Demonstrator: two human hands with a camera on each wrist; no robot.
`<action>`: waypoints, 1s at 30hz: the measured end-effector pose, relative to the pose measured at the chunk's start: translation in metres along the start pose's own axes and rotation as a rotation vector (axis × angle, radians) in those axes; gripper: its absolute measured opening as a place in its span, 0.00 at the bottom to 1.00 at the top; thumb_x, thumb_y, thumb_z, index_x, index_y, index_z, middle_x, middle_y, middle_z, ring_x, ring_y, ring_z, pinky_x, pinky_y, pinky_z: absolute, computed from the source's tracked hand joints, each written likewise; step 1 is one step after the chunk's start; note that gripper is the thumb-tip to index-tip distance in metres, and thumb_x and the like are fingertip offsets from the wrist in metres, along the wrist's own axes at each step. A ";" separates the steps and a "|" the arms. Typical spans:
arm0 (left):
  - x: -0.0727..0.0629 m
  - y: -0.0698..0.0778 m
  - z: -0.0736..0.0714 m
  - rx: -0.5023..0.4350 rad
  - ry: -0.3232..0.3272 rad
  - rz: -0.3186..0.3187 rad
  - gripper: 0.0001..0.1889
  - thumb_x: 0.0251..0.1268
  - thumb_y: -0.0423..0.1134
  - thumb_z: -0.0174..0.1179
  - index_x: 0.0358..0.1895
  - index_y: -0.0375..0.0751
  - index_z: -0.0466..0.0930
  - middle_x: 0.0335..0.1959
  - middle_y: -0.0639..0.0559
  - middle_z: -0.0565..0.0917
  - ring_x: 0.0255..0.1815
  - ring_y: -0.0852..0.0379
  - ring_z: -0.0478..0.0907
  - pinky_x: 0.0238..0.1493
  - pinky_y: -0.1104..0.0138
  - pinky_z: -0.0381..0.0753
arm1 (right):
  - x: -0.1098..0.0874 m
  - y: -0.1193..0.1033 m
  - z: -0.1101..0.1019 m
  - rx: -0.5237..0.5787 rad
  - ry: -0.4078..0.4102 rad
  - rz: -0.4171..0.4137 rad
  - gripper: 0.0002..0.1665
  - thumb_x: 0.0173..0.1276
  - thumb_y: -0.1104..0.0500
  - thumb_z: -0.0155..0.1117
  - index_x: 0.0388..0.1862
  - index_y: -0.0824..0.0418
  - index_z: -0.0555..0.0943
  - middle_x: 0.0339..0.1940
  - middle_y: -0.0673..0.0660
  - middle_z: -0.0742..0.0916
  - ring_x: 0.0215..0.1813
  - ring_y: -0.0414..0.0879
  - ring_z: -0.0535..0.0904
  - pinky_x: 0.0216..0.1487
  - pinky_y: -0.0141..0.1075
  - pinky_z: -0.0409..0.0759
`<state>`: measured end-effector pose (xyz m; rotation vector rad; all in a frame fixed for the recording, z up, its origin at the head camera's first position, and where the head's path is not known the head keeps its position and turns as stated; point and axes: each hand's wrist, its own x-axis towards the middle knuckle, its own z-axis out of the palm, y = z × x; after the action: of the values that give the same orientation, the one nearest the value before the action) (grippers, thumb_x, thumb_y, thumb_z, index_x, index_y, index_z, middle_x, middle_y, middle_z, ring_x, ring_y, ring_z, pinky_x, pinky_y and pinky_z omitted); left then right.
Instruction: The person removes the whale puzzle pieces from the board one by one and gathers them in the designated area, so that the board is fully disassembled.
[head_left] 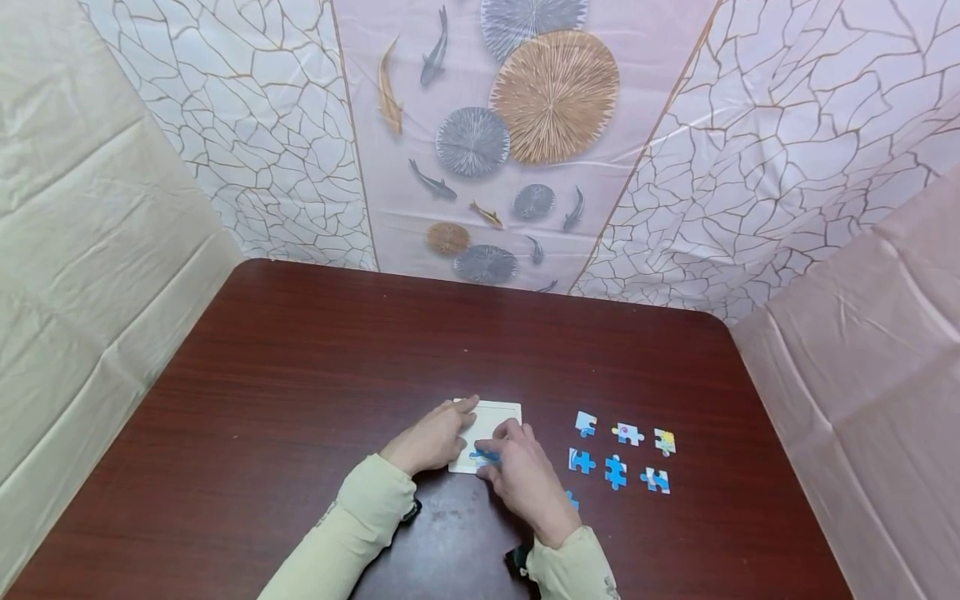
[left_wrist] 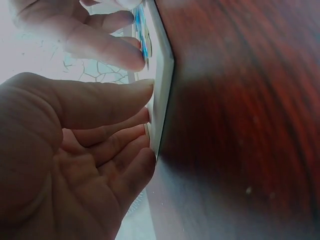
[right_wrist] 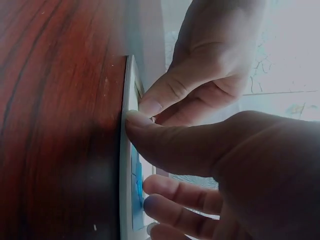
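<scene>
A small white puzzle tray (head_left: 498, 411) with a raised rim lies flat on the table. Blue puzzle pieces (right_wrist: 136, 202) sit inside it along the side nearest me. My left hand (head_left: 435, 435) rests over the tray's left side, index finger stretched toward the far left corner and thumb on the near part. From the right, my right hand (head_left: 525, 475) reaches over the tray; its fingertips press on a blue puzzle piece (head_left: 486, 456) while the thumb touches the near rim. In the right wrist view, this hand partly hides the pieces.
Several loose puzzle pieces (head_left: 616, 472) lie on the table to the right of the tray, one partly behind my right wrist. The dark red-brown table (head_left: 322, 350) ends at patterned cloth hangings (head_left: 480, 167) at the back and sides.
</scene>
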<state>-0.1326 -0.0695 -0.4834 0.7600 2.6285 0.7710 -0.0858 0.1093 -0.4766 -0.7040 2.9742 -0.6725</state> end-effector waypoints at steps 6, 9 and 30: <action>0.000 0.000 0.001 0.002 -0.005 -0.010 0.23 0.66 0.29 0.56 0.64 0.29 0.73 0.74 0.42 0.62 0.72 0.36 0.58 0.72 0.52 0.58 | 0.001 -0.001 0.002 0.011 -0.003 0.001 0.18 0.57 0.60 0.75 0.48 0.59 0.87 0.38 0.53 0.76 0.40 0.48 0.71 0.40 0.40 0.76; 0.000 0.000 0.000 0.027 0.002 0.006 0.22 0.65 0.28 0.57 0.63 0.30 0.74 0.73 0.41 0.63 0.72 0.37 0.59 0.71 0.52 0.60 | 0.001 -0.002 0.003 0.019 -0.016 0.016 0.19 0.58 0.61 0.74 0.49 0.60 0.86 0.37 0.52 0.75 0.40 0.48 0.71 0.41 0.39 0.76; 0.000 -0.002 0.001 0.040 0.045 0.056 0.20 0.60 0.27 0.59 0.57 0.30 0.79 0.71 0.40 0.66 0.69 0.35 0.63 0.69 0.51 0.63 | 0.006 -0.002 0.006 0.151 -0.066 0.126 0.12 0.62 0.62 0.71 0.44 0.59 0.81 0.37 0.54 0.71 0.32 0.42 0.69 0.37 0.34 0.77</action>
<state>-0.1331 -0.0708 -0.4851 0.8394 2.6806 0.7613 -0.0894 0.1027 -0.4805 -0.5145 2.8407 -0.8366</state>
